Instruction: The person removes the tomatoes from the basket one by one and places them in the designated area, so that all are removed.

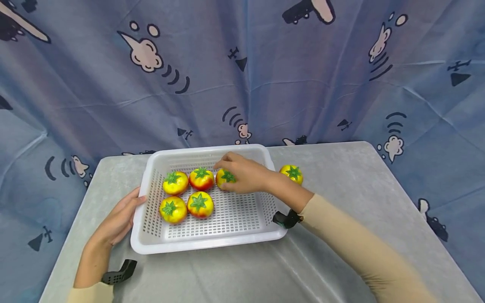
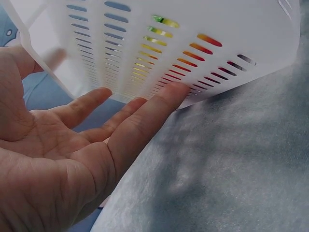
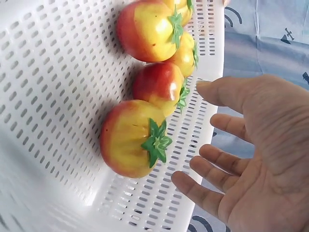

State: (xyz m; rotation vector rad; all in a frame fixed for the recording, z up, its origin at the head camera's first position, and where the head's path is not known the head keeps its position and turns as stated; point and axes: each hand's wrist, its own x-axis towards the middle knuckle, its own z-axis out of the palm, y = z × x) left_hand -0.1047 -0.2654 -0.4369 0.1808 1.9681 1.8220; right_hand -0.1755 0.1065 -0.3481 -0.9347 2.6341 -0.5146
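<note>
Right hand [image 1: 246, 174], empty fingers spread, partly hides a round yellow-red fruit [image 1: 226, 177] near a white perforated plastic basket's [image 1: 208, 244] far edge; only the right wrist view shows the gap. Left hand [image 1: 120, 216], thumb over rim, fingers straight, holds the left edge; another fruit [image 1: 292, 173] lies past the right.

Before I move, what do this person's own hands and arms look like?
Both the left hand and right hand look bare, with no gloves. The left sleeve and right sleeve are plain beige. Each wrist carries a black device: left wrist device, right wrist device. No cables are visible.
</note>
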